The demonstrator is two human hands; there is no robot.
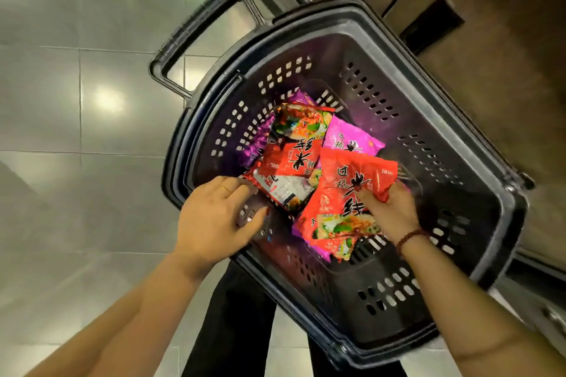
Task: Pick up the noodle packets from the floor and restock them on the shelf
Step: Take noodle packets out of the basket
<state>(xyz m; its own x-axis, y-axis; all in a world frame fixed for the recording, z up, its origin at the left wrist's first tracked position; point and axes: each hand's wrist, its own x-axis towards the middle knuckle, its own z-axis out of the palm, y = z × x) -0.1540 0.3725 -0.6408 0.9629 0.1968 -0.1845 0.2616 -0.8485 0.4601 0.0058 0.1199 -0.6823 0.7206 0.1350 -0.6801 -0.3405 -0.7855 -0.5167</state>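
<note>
A black plastic shopping basket (477, 162) stands on the tiled floor with several red and purple noodle packets inside. My right hand (389, 211) grips a large red noodle packet (343, 193) at its right edge, with more packets stacked under it. My left hand (214, 217) reaches over the basket's near-left rim, its fingertips touching the corner of another red packet (284, 190) that lies on the pile. A pink-purple packet (349, 138) and a red packet (297, 125) lie deeper in the basket.
The basket's pull handle (196, 37) sticks out to the upper left over grey floor tiles (76, 131). A dark shelf base with metal posts (428, 15) runs along the upper right. My black trouser legs (239, 315) are below the basket.
</note>
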